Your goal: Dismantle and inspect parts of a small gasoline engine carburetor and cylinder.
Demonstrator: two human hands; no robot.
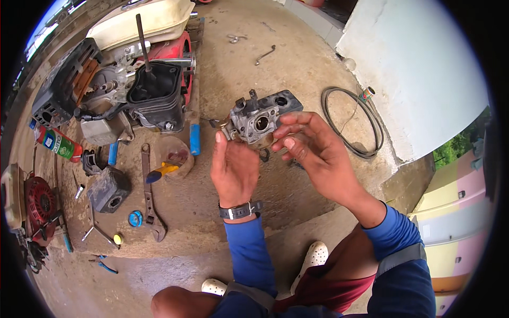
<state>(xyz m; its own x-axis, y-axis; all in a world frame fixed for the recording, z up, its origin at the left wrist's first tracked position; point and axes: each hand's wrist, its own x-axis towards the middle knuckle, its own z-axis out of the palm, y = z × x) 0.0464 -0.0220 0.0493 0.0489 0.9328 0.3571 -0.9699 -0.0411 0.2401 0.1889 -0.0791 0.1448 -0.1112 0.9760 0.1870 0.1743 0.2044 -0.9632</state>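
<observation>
A grey metal carburetor (257,117), its round bore facing up toward me, is held up in front of me. My left hand (237,168) grips it from below and the left, thumb along its side; the other fingers are mostly hidden. On its right side, the bent fingers of my right hand (321,161) rest at the edge, closed around that side. A black rectangular part (289,99) shows just behind the carburetor; whether it is joined to it, I cannot tell.
At left stands a partly dismantled engine (156,87) with a cream tank (143,24). Nearby lie an adjustable wrench (148,191), a clear cup (177,153), a black cover (110,190) and a spray can (58,143). A coiled hose (324,114) lies right, beside a white panel (419,74).
</observation>
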